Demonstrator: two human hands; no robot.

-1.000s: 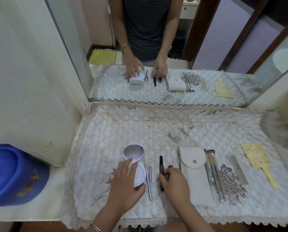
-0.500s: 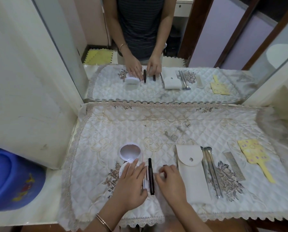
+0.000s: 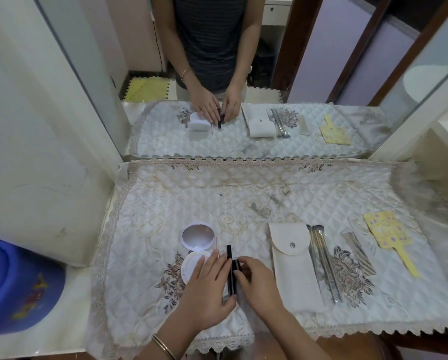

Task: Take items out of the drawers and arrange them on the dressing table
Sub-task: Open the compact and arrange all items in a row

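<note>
From my remote feed, a dressing table (image 3: 95,331) draped in a white quilted cover (image 3: 243,203) with lace edging stands against a large mirror (image 3: 243,74), which reflects a person's torso, a doorway and lilac walls. A blue plastic tub (image 3: 15,287) sits low at the left, beside a cream side panel.

Laid out along the cover's near half, left to right: an open white compact (image 3: 198,249) with its round mirror lid propped up, two slim black tubes (image 3: 230,271) side by side, a cream snap pouch (image 3: 293,263), a bundle of makeup brushes (image 3: 323,261), a metal comb (image 3: 359,252) and a yellow hand mirror (image 3: 389,235).

The tubes' long axes run front to back, tips pointing toward the mirror, parallel to the brushes. My view shows the left hand (image 3: 207,289), fingers spread, resting over the compact's base and touching the tubes' left side; the right hand (image 3: 259,279) pinches the shorter tube from the right.
</note>
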